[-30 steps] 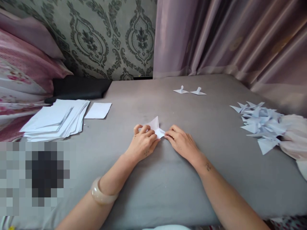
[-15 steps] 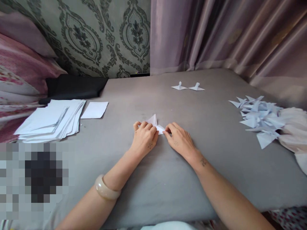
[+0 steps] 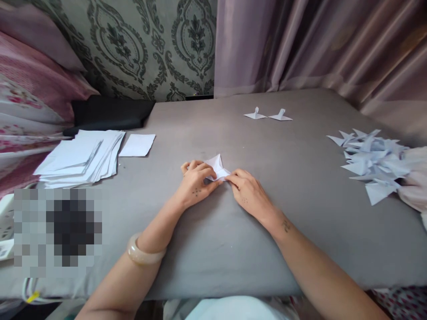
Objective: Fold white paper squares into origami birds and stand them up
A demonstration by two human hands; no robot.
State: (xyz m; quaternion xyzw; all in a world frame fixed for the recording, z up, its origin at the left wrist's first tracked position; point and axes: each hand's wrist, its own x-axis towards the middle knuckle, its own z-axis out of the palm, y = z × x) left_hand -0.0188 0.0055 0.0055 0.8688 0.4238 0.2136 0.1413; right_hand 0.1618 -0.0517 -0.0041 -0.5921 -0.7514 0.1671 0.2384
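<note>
A small folded sheet of white paper (image 3: 216, 165) lies on the grey cloth surface between my hands, one pointed corner standing up at its far side. My left hand (image 3: 196, 180) is closed over its left part, with curled fingers and the thumb along the near edge. At the right corner, my right hand (image 3: 248, 191) pinches the paper between thumb and fingertips. The left fingers and palm hide part of the folds.
Loose white sheets (image 3: 80, 155) are stacked at left, beside a single square sheet (image 3: 137, 145). A black folded item (image 3: 113, 112) lies behind them. Two folded paper pieces (image 3: 256, 114) stand at the back. Several more are heaped in a pile (image 3: 376, 155) at right.
My left hand has shifted slightly left, its thumb now stretched along the paper's near edge, so more of the paper shows. The right hand still holds its corner. The view has tilted down a little.
</note>
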